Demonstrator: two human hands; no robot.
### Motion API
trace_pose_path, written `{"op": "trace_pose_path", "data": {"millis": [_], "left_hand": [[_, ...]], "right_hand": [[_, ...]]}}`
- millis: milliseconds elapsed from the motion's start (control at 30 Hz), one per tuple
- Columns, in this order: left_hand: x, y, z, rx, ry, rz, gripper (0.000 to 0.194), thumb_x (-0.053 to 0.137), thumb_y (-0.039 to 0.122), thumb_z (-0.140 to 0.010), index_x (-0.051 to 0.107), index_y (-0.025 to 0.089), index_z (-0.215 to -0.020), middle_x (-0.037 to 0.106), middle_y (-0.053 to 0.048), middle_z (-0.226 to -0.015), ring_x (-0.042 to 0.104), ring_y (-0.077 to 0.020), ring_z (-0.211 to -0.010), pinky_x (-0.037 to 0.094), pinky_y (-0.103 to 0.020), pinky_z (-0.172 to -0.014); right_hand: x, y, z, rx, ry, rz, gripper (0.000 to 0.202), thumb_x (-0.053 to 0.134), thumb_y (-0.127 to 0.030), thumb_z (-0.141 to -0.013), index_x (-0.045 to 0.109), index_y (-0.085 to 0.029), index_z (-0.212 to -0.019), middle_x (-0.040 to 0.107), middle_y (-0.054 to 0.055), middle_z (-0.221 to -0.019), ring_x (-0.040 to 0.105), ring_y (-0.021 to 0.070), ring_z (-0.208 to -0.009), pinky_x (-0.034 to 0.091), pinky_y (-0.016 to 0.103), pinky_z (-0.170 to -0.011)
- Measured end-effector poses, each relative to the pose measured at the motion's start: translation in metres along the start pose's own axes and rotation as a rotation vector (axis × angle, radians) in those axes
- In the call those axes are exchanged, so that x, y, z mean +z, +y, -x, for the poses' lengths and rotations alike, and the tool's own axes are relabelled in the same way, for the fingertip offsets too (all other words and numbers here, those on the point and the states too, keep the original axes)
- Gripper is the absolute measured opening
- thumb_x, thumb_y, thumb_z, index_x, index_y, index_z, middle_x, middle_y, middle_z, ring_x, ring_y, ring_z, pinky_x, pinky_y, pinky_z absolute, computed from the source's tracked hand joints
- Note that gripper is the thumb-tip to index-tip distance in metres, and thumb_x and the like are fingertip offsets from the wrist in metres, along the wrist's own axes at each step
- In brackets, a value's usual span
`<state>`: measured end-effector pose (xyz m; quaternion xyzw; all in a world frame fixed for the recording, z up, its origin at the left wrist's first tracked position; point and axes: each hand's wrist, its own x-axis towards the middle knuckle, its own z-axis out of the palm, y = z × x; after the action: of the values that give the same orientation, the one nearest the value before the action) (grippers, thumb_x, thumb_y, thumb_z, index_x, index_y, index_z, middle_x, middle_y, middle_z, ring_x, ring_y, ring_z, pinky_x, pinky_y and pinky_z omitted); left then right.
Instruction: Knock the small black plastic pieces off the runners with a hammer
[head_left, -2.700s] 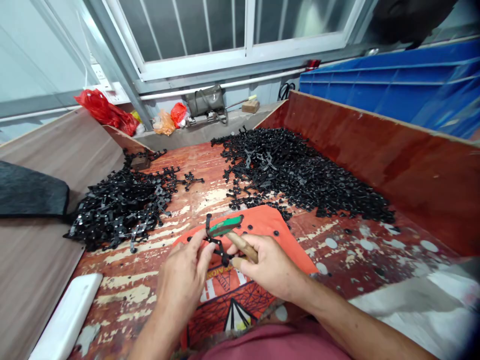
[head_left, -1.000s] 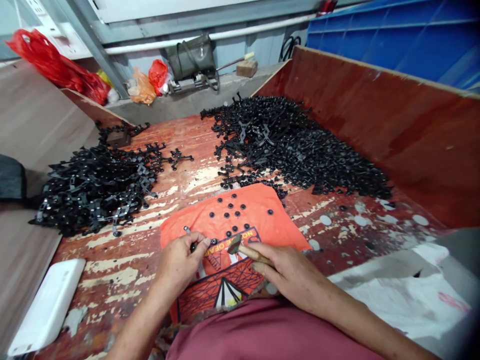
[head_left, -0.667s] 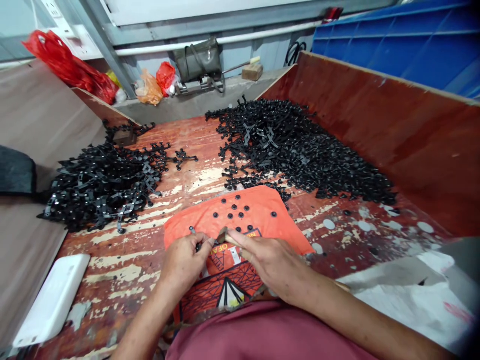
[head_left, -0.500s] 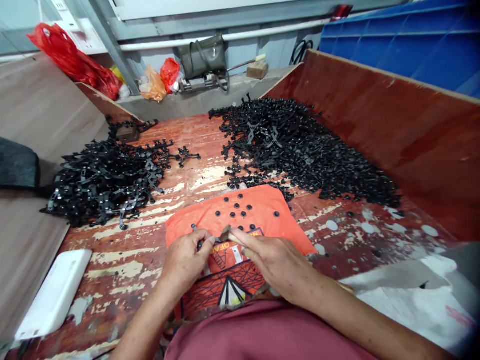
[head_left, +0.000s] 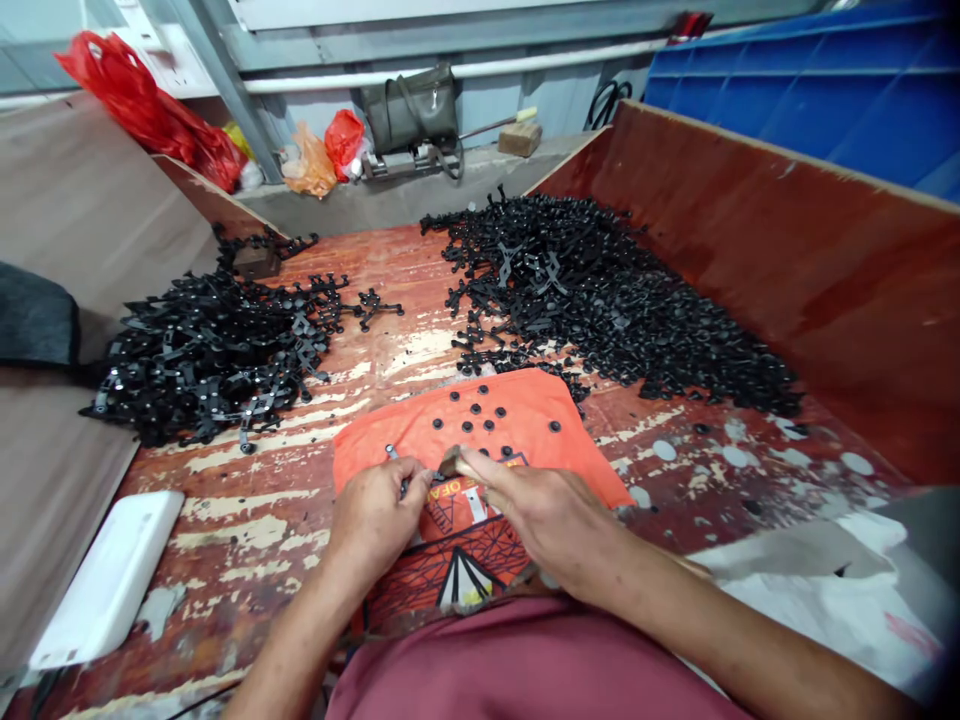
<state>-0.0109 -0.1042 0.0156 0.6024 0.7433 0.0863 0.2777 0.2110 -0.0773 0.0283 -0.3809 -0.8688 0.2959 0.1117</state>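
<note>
My left hand [head_left: 375, 515] is pinched on a small black plastic linkage piece [head_left: 391, 453], whose ends show past the fingers; the rest is hidden. In my closed right hand [head_left: 551, 510] is a tool [head_left: 451, 461] with a short brownish metal head and a pale handle, apparently a small hammer. Its head is beside the left fingertips, close to the black piece. Both hands are over an orange printed cloth [head_left: 592, 465] in front of me. Several round black studs [head_left: 475, 409] lie on the cloth beyond my hands.
A heap of black linkage assemblies [head_left: 210, 360] lies left, and a larger heap of black parts [head_left: 600, 290] lies back right. A white power-bank-like box [head_left: 109, 580] sits at front left. Wooden boards [head_left: 787, 270] wall the worn red tabletop [head_left: 262, 540]. A blue crate [head_left: 810, 100] stands beyond.
The view has shifted slightly. Both hands keep their holds, and the tool's head remains beside the left fingertips, with its angle slightly changed.
</note>
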Motion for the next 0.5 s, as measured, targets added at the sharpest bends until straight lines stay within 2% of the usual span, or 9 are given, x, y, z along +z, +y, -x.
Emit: {"op": "trace_pose_path", "data": {"millis": [67, 100, 233, 267, 400, 433, 500], "left_hand": [[0.0006, -0.0005, 0.0000, 0.006, 0.002, -0.003, 0.036, 0.041, 0.042, -0.093, 0.059, 0.022, -0.069, 0.057, 0.001, -0.061, 0.055, -0.0165, -0.061, 0.026, -0.025, -0.058], [0.0008, -0.0010, 0.0000, 0.009, 0.001, -0.005, 0.035, 0.041, 0.042, -0.093, 0.059, 0.022, -0.070, 0.057, 0.001, -0.061, 0.055, -0.0166, -0.061, 0.026, -0.026, -0.058], [0.0008, -0.0032, 0.0003, 0.019, -0.011, -0.022, 0.033, 0.040, 0.040, -0.093, 0.059, 0.022, -0.072, 0.058, 0.001, -0.061, 0.056, -0.0167, -0.062, 0.026, -0.026, -0.058], [0.0005, -0.0031, 0.0006, 0.020, -0.012, -0.024, 0.033, 0.040, 0.039, -0.093, 0.059, 0.022, -0.072, 0.058, 0.001, -0.062, 0.057, -0.0167, -0.062, 0.026, -0.026, -0.058], [-0.0015, 0.0003, 0.0016, 0.033, -0.012, -0.031, 0.034, 0.040, 0.041, -0.094, 0.059, 0.022, -0.074, 0.062, 0.000, -0.065, 0.058, -0.0172, -0.065, 0.026, -0.025, -0.059], [-0.0019, 0.0013, 0.0015, 0.036, -0.014, -0.030, 0.033, 0.040, 0.040, -0.094, 0.060, 0.022, -0.074, 0.062, 0.000, -0.066, 0.058, -0.0172, -0.065, 0.026, -0.025, -0.059], [-0.0023, 0.0015, 0.0010, 0.031, -0.015, -0.039, 0.032, 0.040, 0.038, -0.094, 0.060, 0.022, -0.074, 0.060, 0.000, -0.064, 0.057, -0.0168, -0.063, 0.025, -0.026, -0.058]], "right_hand": [[-0.0002, -0.0012, -0.0001, -0.027, 0.064, -0.065, 0.050, 0.041, -0.022, -0.102, 0.037, -0.031, -0.152, 0.070, 0.007, -0.122, 0.068, 0.0224, -0.105, 0.051, 0.032, -0.087], [-0.0003, -0.0024, -0.0003, -0.022, 0.071, -0.063, 0.050, 0.040, -0.022, -0.102, 0.038, -0.030, -0.151, 0.071, 0.007, -0.119, 0.068, 0.0221, -0.103, 0.051, 0.032, -0.086], [0.0005, -0.0055, -0.0038, 0.033, -0.048, 0.086, 0.049, 0.044, -0.020, -0.100, 0.044, -0.029, -0.148, 0.076, 0.006, -0.091, 0.072, 0.0226, -0.079, 0.050, 0.029, -0.069], [0.0004, -0.0055, -0.0049, 0.026, -0.045, 0.078, 0.048, 0.044, -0.022, -0.101, 0.043, -0.029, -0.148, 0.076, 0.006, -0.092, 0.072, 0.0223, -0.079, 0.050, 0.029, -0.069], [-0.0002, -0.0045, -0.0076, -0.013, 0.081, -0.034, 0.045, 0.040, -0.025, -0.104, 0.042, -0.027, -0.149, 0.071, 0.008, -0.120, 0.069, 0.0210, -0.102, 0.050, 0.030, -0.086], [0.0005, -0.0044, -0.0075, -0.006, 0.072, -0.016, 0.045, 0.039, -0.024, -0.104, 0.042, -0.026, -0.149, 0.072, 0.008, -0.120, 0.070, 0.0215, -0.101, 0.050, 0.031, -0.086], [0.0017, -0.0044, -0.0070, 0.020, 0.001, 0.056, 0.045, 0.040, -0.025, -0.103, 0.044, -0.026, -0.148, 0.076, 0.008, -0.107, 0.072, 0.0223, -0.090, 0.052, 0.032, -0.080]]}}
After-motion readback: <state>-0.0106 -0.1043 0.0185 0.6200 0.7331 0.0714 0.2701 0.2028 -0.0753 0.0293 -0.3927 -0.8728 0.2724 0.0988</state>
